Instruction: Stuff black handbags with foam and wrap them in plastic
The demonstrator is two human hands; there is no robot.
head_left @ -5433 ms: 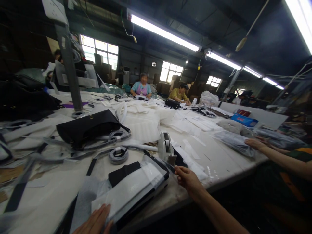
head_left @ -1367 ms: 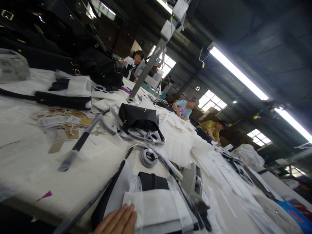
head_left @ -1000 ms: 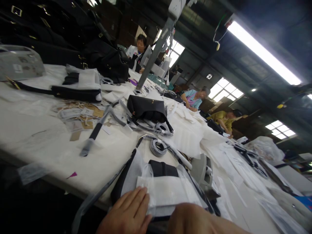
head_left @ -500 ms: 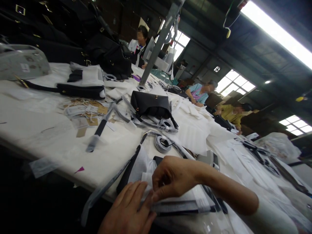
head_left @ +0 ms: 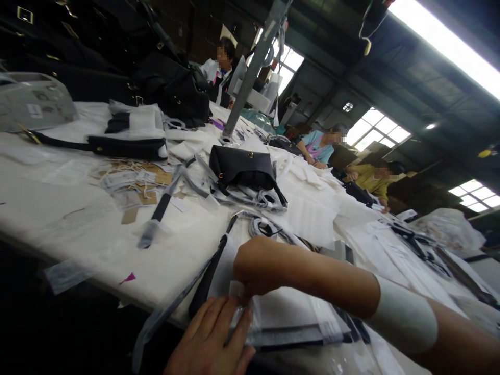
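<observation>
In front of me lies a black handbag [head_left: 203, 291] partly covered by a white foam sheet [head_left: 289, 310]. My left hand [head_left: 213, 333] rests on the covering with its fingers stretched out, pressing it down. Just beyond those fingertips is my right hand [head_left: 258, 265], closed and bent down at the wrist. Its fingertips are mostly hidden, next to a strip of clear plastic [head_left: 236, 289]; what they pinch cannot be made out. A plastic-wrapped strap [head_left: 167, 312] hangs from the bag over the table's front edge.
Another black bag [head_left: 242, 164] sits farther back on the white table [head_left: 97, 224], near paper tags [head_left: 133, 182] and a wrapped strap end [head_left: 156, 221]. Black bags [head_left: 167, 83] are heaped at the left. A metal post [head_left: 253, 73] rises behind. Several people work along the far side.
My right hand has moved slightly left and away from me, its forearm now reaching farther across the bag. The left hand stays nearly in place on the covering.
</observation>
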